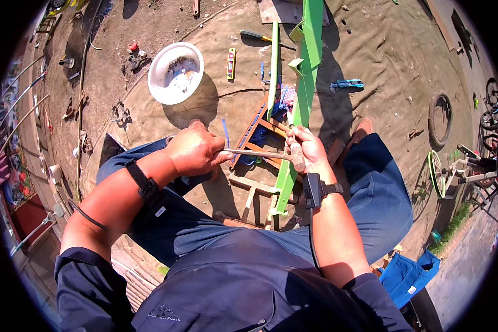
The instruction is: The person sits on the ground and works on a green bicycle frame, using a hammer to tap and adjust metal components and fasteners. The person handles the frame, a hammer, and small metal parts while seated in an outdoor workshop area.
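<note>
My left hand (196,149) is closed round the handle end of a hammer (257,152), which lies level across the middle of the view. Its rusty head reaches my right hand (310,148). The right hand's fingers are curled together over a long bright green strip (310,66) with bent flaps along it. What they pinch is hidden behind the fingers and the hammer head. The strip's near end runs down between my knees, over a low wooden frame (251,203). A thinner green bar (274,66) leans on the frame's far side.
A white basin (155,74) with debris inside stands at the far left. On the brown ground sheet (398,61) lie a screwdriver (254,36), a yellow-and-red tool (231,63) and a blue utility knife (348,84). Farther right are a tyre (432,119) and bicycle parts (454,177).
</note>
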`<state>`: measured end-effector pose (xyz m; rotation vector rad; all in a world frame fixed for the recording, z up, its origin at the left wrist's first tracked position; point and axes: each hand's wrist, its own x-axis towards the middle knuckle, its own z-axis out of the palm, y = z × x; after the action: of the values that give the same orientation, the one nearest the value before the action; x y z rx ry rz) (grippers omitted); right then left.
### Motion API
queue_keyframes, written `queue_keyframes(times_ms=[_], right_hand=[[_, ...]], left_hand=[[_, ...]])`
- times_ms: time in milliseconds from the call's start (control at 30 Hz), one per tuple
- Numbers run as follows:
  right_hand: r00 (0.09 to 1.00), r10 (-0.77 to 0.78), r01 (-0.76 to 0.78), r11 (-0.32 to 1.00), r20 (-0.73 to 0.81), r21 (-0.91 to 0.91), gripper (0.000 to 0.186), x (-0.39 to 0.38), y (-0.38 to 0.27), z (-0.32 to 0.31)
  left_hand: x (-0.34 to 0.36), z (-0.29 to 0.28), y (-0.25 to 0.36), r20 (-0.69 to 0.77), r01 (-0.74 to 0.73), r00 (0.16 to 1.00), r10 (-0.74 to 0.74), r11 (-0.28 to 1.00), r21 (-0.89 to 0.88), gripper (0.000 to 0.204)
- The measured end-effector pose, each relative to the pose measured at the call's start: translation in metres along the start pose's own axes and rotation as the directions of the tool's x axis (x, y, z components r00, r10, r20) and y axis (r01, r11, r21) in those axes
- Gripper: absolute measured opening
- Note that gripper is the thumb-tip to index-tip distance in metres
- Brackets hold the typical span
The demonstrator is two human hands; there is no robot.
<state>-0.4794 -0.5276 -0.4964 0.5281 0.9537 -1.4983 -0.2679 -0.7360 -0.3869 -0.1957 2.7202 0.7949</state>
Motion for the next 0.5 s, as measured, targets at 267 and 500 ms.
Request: queue_keyframes(times_ms=[267,500], right_hand=[[0.999,-0.029,0.028,0.999,-0.037,-0.020,0.008,0.003,-0.001,0.001],[1.000,-0.004,0.004,1.000,0.000,-0.018,0.008,0.002,0.000,-0.003]], left_hand=[[0.002,-0.001,0.001,0.032,0.028,0.999,-0.029,0.999,0.031,0.034],[-0.002,-0.004,0.002,-0.011,-0.058,0.998,0.058,0.997,-0.055,0.033]])
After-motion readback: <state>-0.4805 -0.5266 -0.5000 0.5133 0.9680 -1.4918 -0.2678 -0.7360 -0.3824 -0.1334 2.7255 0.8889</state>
